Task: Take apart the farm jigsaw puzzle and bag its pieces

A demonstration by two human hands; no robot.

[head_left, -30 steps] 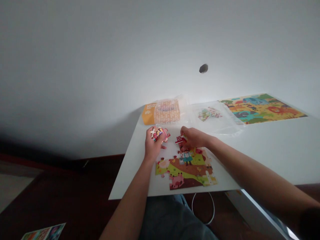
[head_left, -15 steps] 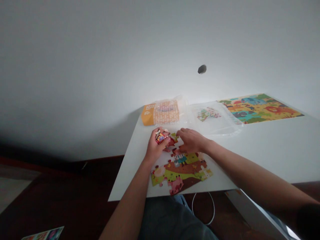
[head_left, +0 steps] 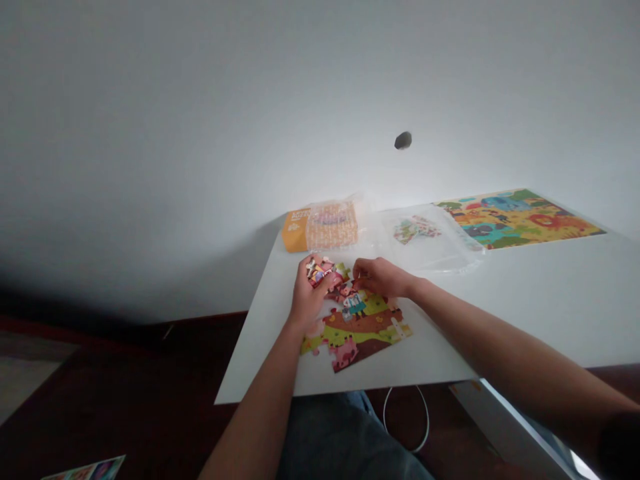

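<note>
A partly joined farm puzzle [head_left: 370, 323] lies near the front edge of the white table, showing a pink pig, a figure in blue and green ground. My left hand [head_left: 309, 293] is closed round several loose puzzle pieces [head_left: 320, 271], above the puzzle's upper left. At the puzzle's upper edge is my right hand [head_left: 379, 275], its fingers bent down and touching the pieces there. Its fingertips are partly hidden, and whether they pinch a single piece is hard to make out.
Behind the hands lie an orange puzzle package [head_left: 333, 225] in clear plastic and a clear bag [head_left: 450, 257] with pieces. A finished animal picture [head_left: 520, 217] lies at the back right of the table [head_left: 525, 307]. A white cable [head_left: 427, 427] hangs below the front edge.
The joined puzzle has shifted up and slightly left, away from the front edge. My right hand has curled its fingers closer in, against the puzzle's upper part. My left hand still holds its pieces.
</note>
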